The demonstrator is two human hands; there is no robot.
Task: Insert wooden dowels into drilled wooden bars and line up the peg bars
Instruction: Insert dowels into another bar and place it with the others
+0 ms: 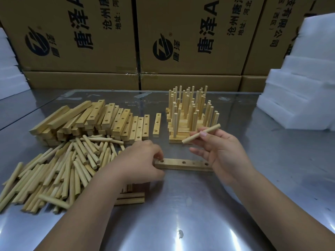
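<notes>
Pinching the light, stiff dowel (201, 133) mid-length, the right hand (217, 147) looks set, while the left hand (143, 160) grips the drilled bar (183, 164) at its end so it probably won't slide.

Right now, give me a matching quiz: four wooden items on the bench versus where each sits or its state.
Items: 1 drilled bar; 2 loose dowels; 3 peg bars; 4 single dowel.
States: A pinched in the right hand; B heaped on the left; C flat, holes empty, left hand gripping one end; D lined up at the back, pegs upright.
Pairs: 1-C, 2-B, 3-D, 4-A.
</notes>
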